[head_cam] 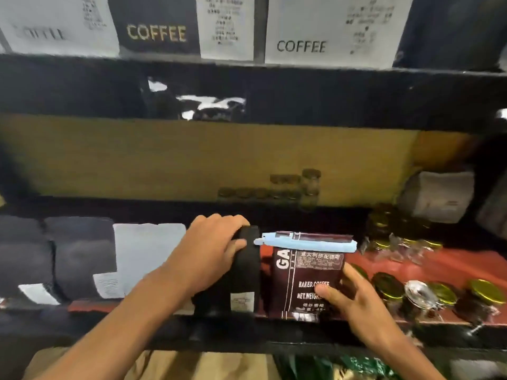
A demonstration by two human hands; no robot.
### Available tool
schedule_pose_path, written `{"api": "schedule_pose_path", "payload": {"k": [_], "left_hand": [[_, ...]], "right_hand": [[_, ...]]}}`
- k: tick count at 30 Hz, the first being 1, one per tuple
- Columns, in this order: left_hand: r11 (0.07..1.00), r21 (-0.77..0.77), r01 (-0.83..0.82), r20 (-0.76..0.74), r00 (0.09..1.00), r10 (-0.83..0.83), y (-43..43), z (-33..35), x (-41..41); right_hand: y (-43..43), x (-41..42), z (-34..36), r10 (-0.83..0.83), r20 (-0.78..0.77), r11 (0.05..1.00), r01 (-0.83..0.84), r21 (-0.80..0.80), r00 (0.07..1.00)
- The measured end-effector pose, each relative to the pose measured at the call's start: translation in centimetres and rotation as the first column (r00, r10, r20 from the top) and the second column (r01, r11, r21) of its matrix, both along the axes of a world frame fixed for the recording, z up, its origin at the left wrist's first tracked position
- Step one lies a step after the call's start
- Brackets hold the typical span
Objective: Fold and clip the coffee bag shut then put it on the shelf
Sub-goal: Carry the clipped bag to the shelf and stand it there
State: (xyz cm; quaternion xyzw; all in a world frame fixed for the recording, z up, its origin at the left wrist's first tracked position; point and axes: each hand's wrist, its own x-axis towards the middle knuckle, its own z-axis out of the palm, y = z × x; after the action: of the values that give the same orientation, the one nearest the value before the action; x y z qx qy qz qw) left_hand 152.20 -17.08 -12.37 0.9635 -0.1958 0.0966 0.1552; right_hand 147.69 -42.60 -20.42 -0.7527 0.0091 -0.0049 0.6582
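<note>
A dark maroon coffee bag (307, 272) with white lettering stands upright on the red shelf (406, 264). Its top is folded over and held by a long light blue clip (307, 244) lying across it. My right hand (354, 300) grips the bag's lower right side, thumb on the front. A black coffee bag (244, 272) stands just left of the maroon one, and my left hand (211, 250) grasps its top, fingers curled over the upper edge.
Dark and white bags (148, 256) line the shelf at left. Glass jars with gold lids (439, 294) crowd the shelf at right. White and black "COFFEE" bags (301, 45) stand on the shelf above. A cardboard panel (192, 160) backs the middle.
</note>
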Motion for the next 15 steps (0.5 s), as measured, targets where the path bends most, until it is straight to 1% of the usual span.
{"api": "schedule_pose_path", "payload": {"k": [4,7,12,15], "left_hand": [[0.992,-0.125,0.008,0.115,0.993,0.007,0.0,-1.3,0.2],[0.984,-0.172,0.037,0.147,0.989,-0.012,0.2,-1.6,0.1],[0.977,-0.206,0.059,0.081,0.996,-0.043,0.2,-1.5,0.7],[0.974,-0.219,0.064,0.028,0.998,-0.059,0.5,-1.3,1.1]], "right_hand": [[0.0,1.0,-2.3,0.021,0.064,0.999,-0.023,0.035,0.998],[-0.2,1.5,-3.0,0.053,0.097,0.998,-0.055,0.012,0.994],[0.0,2.0,-3.2,0.109,0.111,0.994,-0.111,0.012,0.988],[0.2,2.0,-3.6,0.107,0.106,0.994,-0.106,-0.009,0.989]]}}
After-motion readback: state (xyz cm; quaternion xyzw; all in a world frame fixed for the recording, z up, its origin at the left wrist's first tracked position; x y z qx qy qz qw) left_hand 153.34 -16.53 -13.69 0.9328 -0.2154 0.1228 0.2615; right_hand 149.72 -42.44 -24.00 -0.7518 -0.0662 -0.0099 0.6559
